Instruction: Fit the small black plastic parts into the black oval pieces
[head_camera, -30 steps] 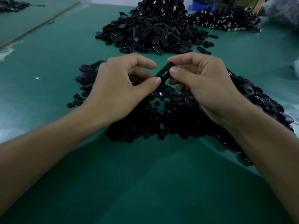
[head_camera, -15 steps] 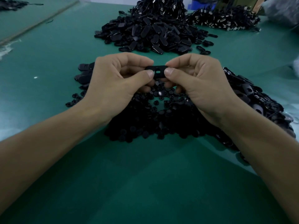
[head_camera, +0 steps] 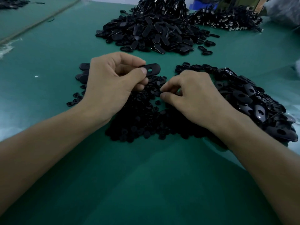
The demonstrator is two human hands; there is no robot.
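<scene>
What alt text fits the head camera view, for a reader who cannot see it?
The left hand pinches a black oval piece with a hole, while the right hand picks at a heap of small black parts on a green table. A pile of oval pieces lies behind.

Open green bench ran wide along the near edge and down the left side. A bare strip crossed between the heap of small black parts and the far heap of oval pieces. To the right, a second oval-piece heap touched the small parts, blocking that side.
</scene>
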